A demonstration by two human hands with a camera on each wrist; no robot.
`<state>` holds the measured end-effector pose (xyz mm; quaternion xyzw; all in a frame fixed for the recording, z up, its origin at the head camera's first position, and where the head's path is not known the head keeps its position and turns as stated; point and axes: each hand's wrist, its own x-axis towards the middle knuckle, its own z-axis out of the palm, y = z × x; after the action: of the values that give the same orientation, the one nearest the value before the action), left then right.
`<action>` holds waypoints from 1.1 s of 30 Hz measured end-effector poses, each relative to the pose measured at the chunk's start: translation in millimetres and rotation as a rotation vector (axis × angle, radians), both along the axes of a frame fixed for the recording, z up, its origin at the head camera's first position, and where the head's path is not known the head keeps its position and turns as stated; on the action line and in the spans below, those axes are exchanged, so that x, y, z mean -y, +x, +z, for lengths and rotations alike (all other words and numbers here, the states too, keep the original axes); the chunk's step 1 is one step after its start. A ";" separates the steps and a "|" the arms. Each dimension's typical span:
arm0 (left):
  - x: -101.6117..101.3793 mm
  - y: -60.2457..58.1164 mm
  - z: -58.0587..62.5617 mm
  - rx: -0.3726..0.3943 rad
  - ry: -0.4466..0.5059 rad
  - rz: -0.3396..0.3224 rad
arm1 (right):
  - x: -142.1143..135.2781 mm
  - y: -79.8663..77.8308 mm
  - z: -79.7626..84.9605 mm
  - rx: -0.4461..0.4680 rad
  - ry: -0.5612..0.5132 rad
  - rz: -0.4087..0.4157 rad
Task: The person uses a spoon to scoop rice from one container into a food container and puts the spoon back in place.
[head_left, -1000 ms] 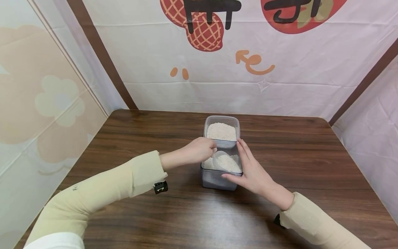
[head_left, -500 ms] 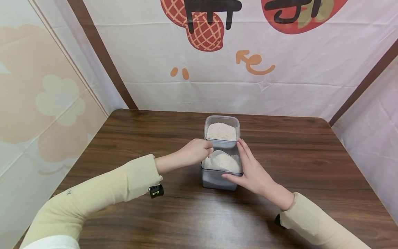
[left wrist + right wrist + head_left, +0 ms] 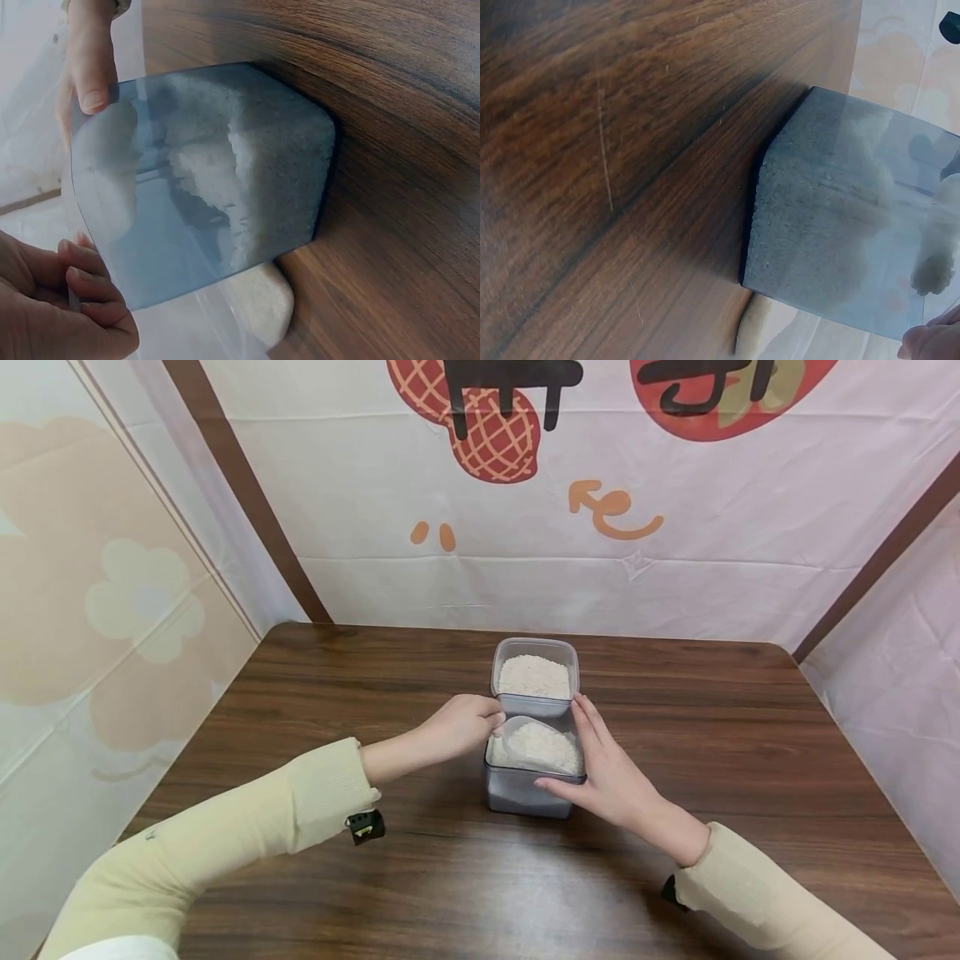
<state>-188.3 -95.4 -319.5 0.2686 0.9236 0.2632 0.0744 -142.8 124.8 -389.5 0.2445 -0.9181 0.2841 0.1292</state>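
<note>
A tinted clear storage container (image 3: 528, 795) holding white rice stands on the table. My left hand (image 3: 459, 727) is at its left rim and pinches the thin handle (image 3: 73, 300) of a clear scoop. Heaped with rice, the scoop (image 3: 538, 745) sits inside the container near its top; through the wall it shows in the right wrist view, rice load (image 3: 934, 271) included. My right hand (image 3: 611, 777) holds the container's right side, thumb at the front rim and fingers toward the back corner. In the left wrist view its thumb (image 3: 93, 99) presses over the rim.
Directly behind the container is a smaller clear tub (image 3: 498, 668) with white rice in it. The brown wooden table (image 3: 360, 893) reaches back to a printed white cloth wall (image 3: 525, 585). Another cloth (image 3: 90, 693) hangs at the left.
My left hand has moved left, and the rice-filled scoop has shifted the same way inside the container. The right hand, container and rear tub have stayed put.
</note>
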 end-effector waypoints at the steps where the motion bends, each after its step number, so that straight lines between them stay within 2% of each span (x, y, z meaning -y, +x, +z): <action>1: 1.0 0.0 -0.5 0.006 0.006 0.003 | 0.1 0.0 -0.1 0.002 0.000 0.002; 6: 4.9 0.0 -3.0 0.033 0.042 0.005 | -0.1 0.5 -0.3 0.008 -0.002 -0.004; 14: 8.7 0.5 -6.6 0.009 0.082 -0.001 | 0.2 0.8 -0.2 0.014 -0.004 -0.002; 23: 12.3 1.0 -9.7 0.040 0.151 0.033 | 0.7 0.8 1.4 0.011 0.006 -0.004; 33: 15.2 2.2 -11.2 0.063 0.183 0.051 | 2.0 1.6 2.6 0.021 0.021 -0.012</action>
<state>-186.1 -110.5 -330.7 0.2425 0.8994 0.3566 0.0719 -141.2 122.8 -386.9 0.2374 -0.9237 0.2762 0.1186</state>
